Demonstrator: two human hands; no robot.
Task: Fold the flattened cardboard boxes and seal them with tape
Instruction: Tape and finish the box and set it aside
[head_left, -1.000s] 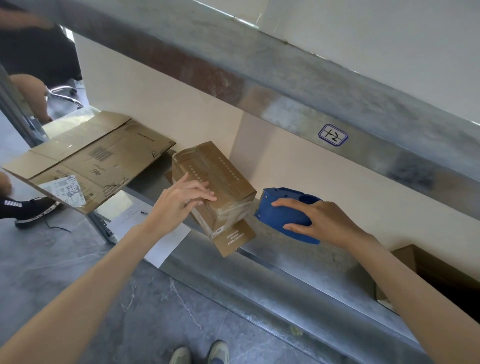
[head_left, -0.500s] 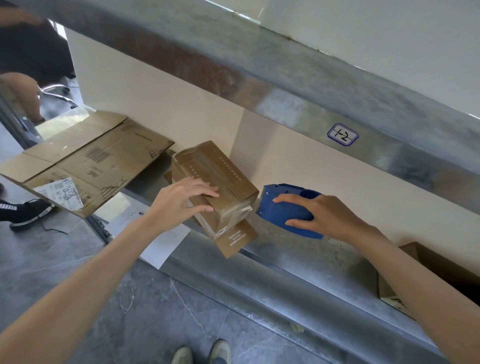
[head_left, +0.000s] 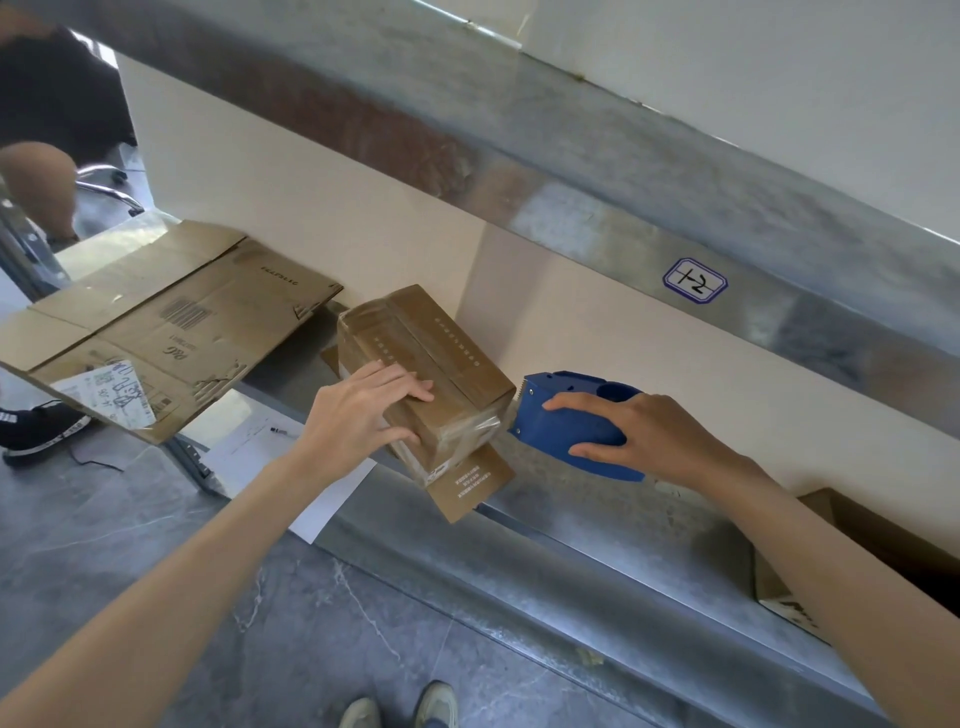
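On the metal ledge, the flattened cardboard lies far left. The open carton at far right shows only a dark inside. Between them sits the small folded box, taped, with my left hand spread flat on it. My right hand grips the blue tape dispenser, now nearer than before, its teeth against the box end.

The box is brown with dotted white print, the dispenser solid blue, the shelf mottled grey, and the label white with blue edging.
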